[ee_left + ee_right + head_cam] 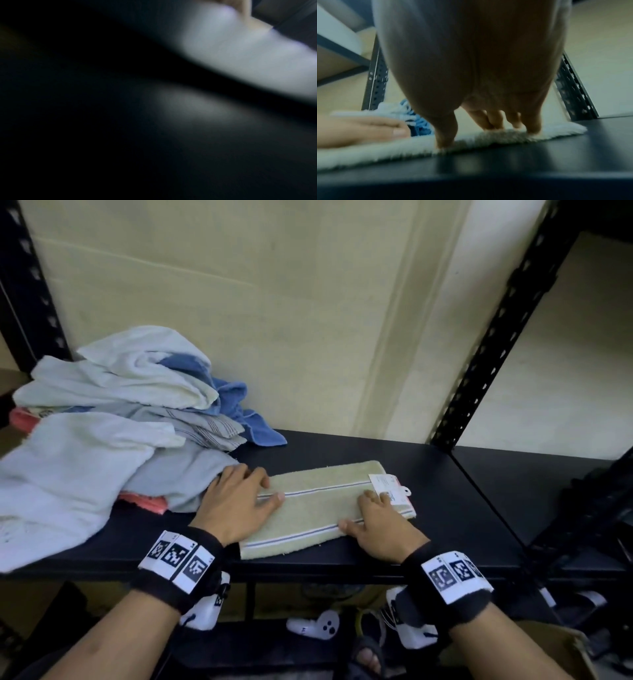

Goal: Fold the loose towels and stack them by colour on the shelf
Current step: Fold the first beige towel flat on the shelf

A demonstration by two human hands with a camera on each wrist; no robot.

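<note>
A folded pale green towel [318, 508] with blue stripes and a paper tag [387, 486] lies flat on the black shelf [342, 450]. My left hand [239, 498] rests flat on its left end, fingers straight. My right hand [373, 518] presses its right end beside the tag, fingertips [532, 129] down on the towel [385, 150]. My left hand [359, 129] also shows low at the left of the right wrist view. A heap of loose towels [113, 412] in white, grey, blue and pink fills the shelf's left side. The left wrist view is dark and blurred.
Black perforated uprights [493, 337] stand at the shelf's back right and far left [30, 285]. A second shelf board [534, 474] continues to the right. Below the shelf lie a white controller [318, 626] and a cardboard box [561, 648].
</note>
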